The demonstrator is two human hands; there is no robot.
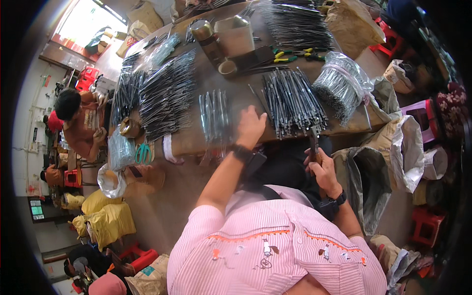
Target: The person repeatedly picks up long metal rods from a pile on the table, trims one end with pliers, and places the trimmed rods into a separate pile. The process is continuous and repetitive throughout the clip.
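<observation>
My left hand (251, 127) lies on the brown table (216, 147) with its fingers stretched forward and thumb apart, and nothing shows in it. Beside it on the left is a small row of thin rods (215, 115) in clear wrapping. To its right, a bundle of dark and silvery thin metal rods (294, 101) is spread with its ends toward me. My right hand (323, 169) is closed around a dark-headed pair of pliers (314, 140), held upright at the table's front edge. The pliers' head is close to the rod ends; whether they touch, I cannot tell.
Larger rod piles (167, 98) cover the table's left; another heap (297, 24) lies far back. Right stands a plastic-wrapped bundle (341, 86). A flask (207, 42), yellow-handled pliers (285, 56) and teal scissors (143, 153) lie about. Open sacks (366, 182) flank me. Someone (81, 118) sits left.
</observation>
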